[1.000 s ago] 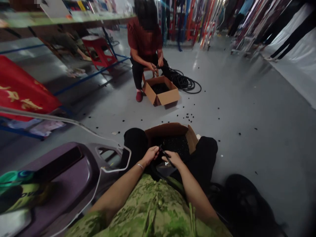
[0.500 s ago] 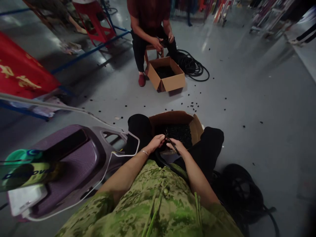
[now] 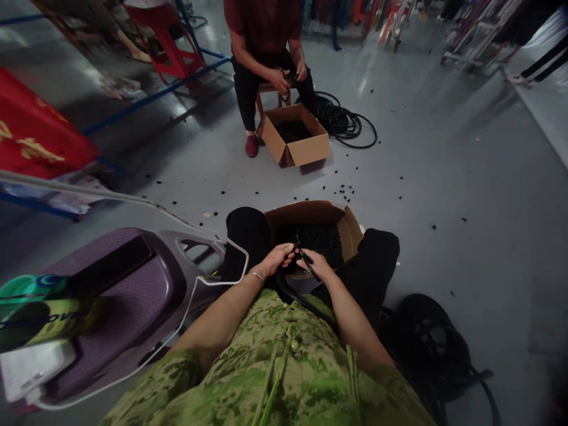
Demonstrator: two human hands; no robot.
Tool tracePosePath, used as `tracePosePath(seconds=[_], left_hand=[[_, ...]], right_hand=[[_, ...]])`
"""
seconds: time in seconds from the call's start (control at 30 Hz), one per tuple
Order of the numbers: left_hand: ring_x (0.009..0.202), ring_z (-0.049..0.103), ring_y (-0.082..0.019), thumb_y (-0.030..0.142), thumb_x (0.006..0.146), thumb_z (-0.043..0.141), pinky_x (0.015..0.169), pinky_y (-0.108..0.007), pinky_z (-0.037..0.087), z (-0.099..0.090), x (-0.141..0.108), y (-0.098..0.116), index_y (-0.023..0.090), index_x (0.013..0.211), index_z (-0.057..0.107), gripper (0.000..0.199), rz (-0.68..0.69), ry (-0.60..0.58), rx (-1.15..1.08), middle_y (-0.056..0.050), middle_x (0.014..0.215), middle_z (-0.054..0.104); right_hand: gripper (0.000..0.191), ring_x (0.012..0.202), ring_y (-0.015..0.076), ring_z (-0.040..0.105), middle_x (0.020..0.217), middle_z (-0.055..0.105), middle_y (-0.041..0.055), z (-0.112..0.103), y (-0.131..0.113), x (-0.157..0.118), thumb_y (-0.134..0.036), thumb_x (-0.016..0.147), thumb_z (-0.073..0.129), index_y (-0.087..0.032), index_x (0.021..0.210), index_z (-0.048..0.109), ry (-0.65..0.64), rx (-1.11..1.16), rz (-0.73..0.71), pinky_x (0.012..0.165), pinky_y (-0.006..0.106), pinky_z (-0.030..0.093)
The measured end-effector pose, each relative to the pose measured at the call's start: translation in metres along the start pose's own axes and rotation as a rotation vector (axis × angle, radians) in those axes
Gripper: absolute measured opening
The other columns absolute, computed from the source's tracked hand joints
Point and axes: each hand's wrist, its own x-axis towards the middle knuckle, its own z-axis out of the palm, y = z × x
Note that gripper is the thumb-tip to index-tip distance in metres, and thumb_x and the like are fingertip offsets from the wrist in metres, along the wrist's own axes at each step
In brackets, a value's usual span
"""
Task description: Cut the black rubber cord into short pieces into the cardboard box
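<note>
Over the near cardboard box (image 3: 306, 208), my left hand (image 3: 280, 258) is closed on a black rubber hose (image 3: 290, 291), which loops down across my lap. Its end shows by the left fingertips. My right hand (image 3: 316, 264) is wrapped round a slim black-handled tool (image 3: 310, 264), its tip beside the left fingertips; its exact kind is too small and dark to tell. Many small black pieces (image 3: 322, 239) lie in the box between my knees. The two hands are close together but apart.
Ahead, a seated person (image 3: 266, 53) works over another cardboard box (image 3: 310, 151), beside a coiled black hose (image 3: 350, 121). More coiled hose (image 3: 430, 337) lies at my right. A purple stool (image 3: 115, 325) at left bears a phone (image 3: 110, 265), a bottle and a white cable (image 3: 186, 319).
My right hand and its tool have drawn slightly back from the left fingertips, and the tool has turned a little. The whole view has shifted slightly.
</note>
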Motion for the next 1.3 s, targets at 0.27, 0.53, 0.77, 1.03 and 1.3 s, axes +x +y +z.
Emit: tracePosePath(seconds=[0.27, 0.53, 0.77, 1.03, 1.3], left_hand=[[0.041, 0.027, -0.003, 0.046, 0.083, 0.060, 0.038, -0.016, 0.018, -0.002, -0.002, 0.001, 0.014, 0.083, 0.056, 0.032, -0.034, 0.030, 0.030, 0.007, 0.058, 0.034], [0.040, 0.026, -0.002, 0.045, 0.083, 0.063, 0.037, -0.015, 0.017, -0.007, 0.000, 0.001, 0.013, 0.084, 0.056, 0.033, -0.042, 0.048, -0.030, 0.008, 0.057, 0.034], [0.040, 0.034, -0.004, 0.049, 0.080, 0.065, 0.036, -0.016, 0.022, -0.004, 0.004, -0.003, 0.013, 0.085, 0.055, 0.038, 0.005, 0.114, -0.074, 0.006, 0.057, 0.044], [0.039, 0.039, -0.006, 0.053, 0.070, 0.070, 0.037, -0.018, 0.028, -0.004, 0.003, -0.007, 0.016, 0.087, 0.056, 0.043, 0.111, 0.251, 0.124, 0.006, 0.057, 0.048], [0.042, 0.032, -0.007, 0.056, 0.070, 0.068, 0.041, -0.020, 0.021, -0.007, 0.001, -0.005, 0.014, 0.084, 0.068, 0.045, 0.204, 0.110, 0.437, 0.006, 0.048, 0.040]], right_hand=[[0.041, 0.092, 0.0196, 0.065, 0.103, 0.072, 0.0014, -0.002, -0.007, -0.002, -0.040, 0.086, 0.061, -0.024, 0.123, 0.065, -0.010, -0.006, -0.001, 0.082, 0.026, 0.047], [0.028, 0.085, 0.0182, 0.067, 0.093, 0.075, 0.0017, -0.003, -0.027, -0.009, -0.037, 0.088, 0.059, -0.027, 0.111, 0.070, 0.025, -0.270, 0.101, 0.072, 0.021, 0.043], [0.028, 0.085, 0.0203, 0.069, 0.092, 0.076, 0.0050, -0.001, -0.027, -0.005, -0.039, 0.088, 0.057, -0.028, 0.110, 0.071, 0.041, -0.413, 0.162, 0.069, 0.022, 0.041], [0.027, 0.087, 0.0201, 0.069, 0.095, 0.076, 0.0032, 0.000, -0.024, -0.002, -0.040, 0.086, 0.059, -0.030, 0.109, 0.070, 0.063, -0.438, 0.177, 0.069, 0.022, 0.042], [0.026, 0.085, 0.0186, 0.069, 0.090, 0.075, -0.0001, 0.003, -0.023, -0.004, -0.047, 0.083, 0.061, -0.030, 0.100, 0.070, 0.051, -0.345, 0.216, 0.063, 0.022, 0.039]])
